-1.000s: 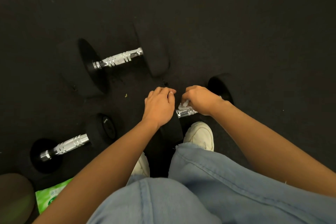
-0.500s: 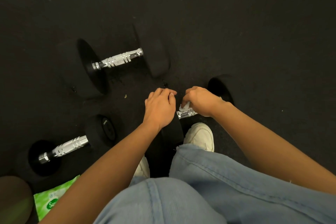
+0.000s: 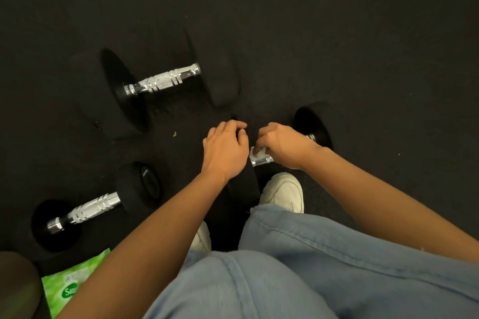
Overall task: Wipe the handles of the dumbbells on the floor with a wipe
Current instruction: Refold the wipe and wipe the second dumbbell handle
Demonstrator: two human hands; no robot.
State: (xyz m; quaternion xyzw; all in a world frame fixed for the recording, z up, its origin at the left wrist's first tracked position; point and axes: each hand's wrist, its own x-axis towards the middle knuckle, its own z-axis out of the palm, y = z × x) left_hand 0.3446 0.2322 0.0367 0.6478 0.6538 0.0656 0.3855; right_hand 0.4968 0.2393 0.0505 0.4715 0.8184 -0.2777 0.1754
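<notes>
Three black dumbbells with chrome handles lie on the dark floor. On the nearest dumbbell, my right hand presses a white wipe around the chrome handle, which it mostly hides. My left hand rests curled over that dumbbell's near black head, gripping it. A large dumbbell lies at upper left and a small dumbbell at lower left, both untouched.
A green pack of wipes lies at the bottom left beside a dark rounded object. My white shoes and blue-jeaned knees fill the bottom of the view. A strip of pale floor shows at the top left corner.
My right hand with the wipe has slid a little along the handle toward the near head. My left hand stays on the head. The view has shifted slightly.
</notes>
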